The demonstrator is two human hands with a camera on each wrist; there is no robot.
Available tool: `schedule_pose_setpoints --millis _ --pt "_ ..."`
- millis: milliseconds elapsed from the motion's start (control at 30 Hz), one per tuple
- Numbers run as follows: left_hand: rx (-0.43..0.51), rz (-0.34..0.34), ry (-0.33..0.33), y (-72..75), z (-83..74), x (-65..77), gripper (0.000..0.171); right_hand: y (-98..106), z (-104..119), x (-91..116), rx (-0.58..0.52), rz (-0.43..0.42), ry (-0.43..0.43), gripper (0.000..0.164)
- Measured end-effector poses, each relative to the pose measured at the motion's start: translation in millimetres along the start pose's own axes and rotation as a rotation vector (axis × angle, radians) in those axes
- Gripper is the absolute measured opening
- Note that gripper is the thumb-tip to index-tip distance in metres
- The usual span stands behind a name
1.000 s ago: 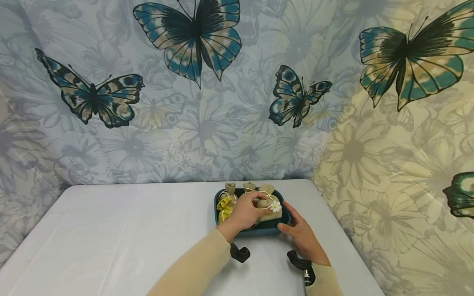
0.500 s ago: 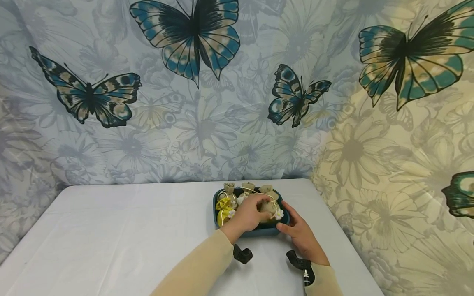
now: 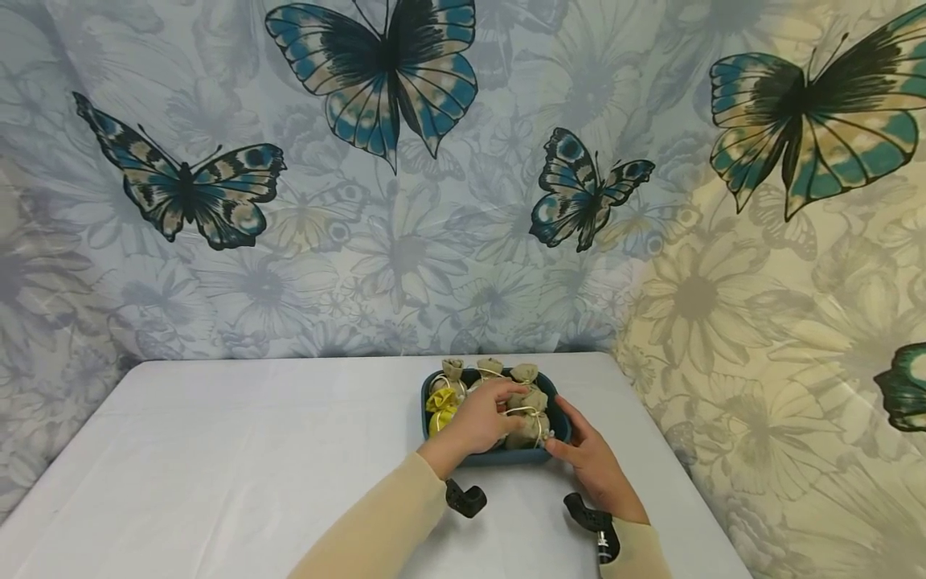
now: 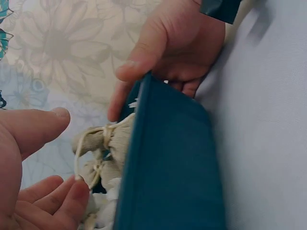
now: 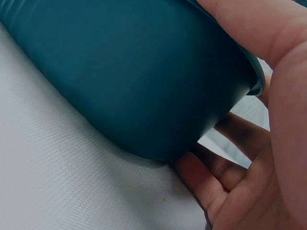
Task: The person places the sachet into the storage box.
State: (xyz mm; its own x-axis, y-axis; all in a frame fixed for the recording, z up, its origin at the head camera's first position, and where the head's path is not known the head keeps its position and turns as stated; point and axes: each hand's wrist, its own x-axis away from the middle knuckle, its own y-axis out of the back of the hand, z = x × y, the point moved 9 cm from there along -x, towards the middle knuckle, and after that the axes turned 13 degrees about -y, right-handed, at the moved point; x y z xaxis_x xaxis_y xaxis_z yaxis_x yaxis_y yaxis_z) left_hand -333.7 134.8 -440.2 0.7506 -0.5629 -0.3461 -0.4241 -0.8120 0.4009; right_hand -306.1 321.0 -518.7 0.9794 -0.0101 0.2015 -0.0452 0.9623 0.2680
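Note:
A dark blue plastic basin [image 3: 499, 458] stands on the table and holds several small drawstring pouches. My right hand [image 3: 596, 466] grips its right end, thumb over the rim and fingers round the outside. In the front right of the basin sits a beige pouch [image 3: 530, 426] tied with a pale cord. My left hand [image 3: 481, 418] is over the basin beside this pouch. In the left wrist view the left thumb and fingers [image 4: 72, 203] are spread apart, with a fingertip right at the cord [image 4: 78, 153]. A yellow pouch [image 3: 441, 412] lies at the left end.
More beige pouches [image 3: 452, 370] stand along the basin's back side. The table [image 3: 253, 458] has a white cloth and reaches back to a butterfly-patterned wall hanging [image 3: 405, 265]. Black wrist mounts [image 3: 466, 498] sit at both wrists.
The beige pouch has gone down into the front right of the basin, and its white flower has turned mostly out of sight. The left fingers have loosened from it; the right hand stays on the rim.

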Motion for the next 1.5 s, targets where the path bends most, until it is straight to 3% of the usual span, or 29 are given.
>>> schedule_pose_setpoints --millis 133,300,567,900,1233,1500 --pt "0.011 0.006 0.009 3.7 -3.8 2.5 0.047 3 -1 0 0.008 -0.014 0.007 0.079" --pt "-0.055 0.027 0.030 15.3 -6.6 9.6 0.047 4 -2 2 -0.016 -0.013 0.006 0.079" --pt "-0.195 0.042 0.031 51.0 -8.3 23.2 0.049 4 -3 -1 -0.015 -0.027 0.011 0.079" --pt "-0.345 -0.007 0.075 85.0 10.3 41.7 0.051 8 -11 -5 -0.017 -0.025 -0.005 0.079" --pt "-0.592 -0.112 0.235 119.2 33.6 60.1 0.053 15 -14 -6 0.003 -0.027 0.026 0.078" --pt "-0.778 -0.067 0.390 144.2 46.0 85.8 0.068 12 -14 0 -0.032 -0.005 0.046 0.079"
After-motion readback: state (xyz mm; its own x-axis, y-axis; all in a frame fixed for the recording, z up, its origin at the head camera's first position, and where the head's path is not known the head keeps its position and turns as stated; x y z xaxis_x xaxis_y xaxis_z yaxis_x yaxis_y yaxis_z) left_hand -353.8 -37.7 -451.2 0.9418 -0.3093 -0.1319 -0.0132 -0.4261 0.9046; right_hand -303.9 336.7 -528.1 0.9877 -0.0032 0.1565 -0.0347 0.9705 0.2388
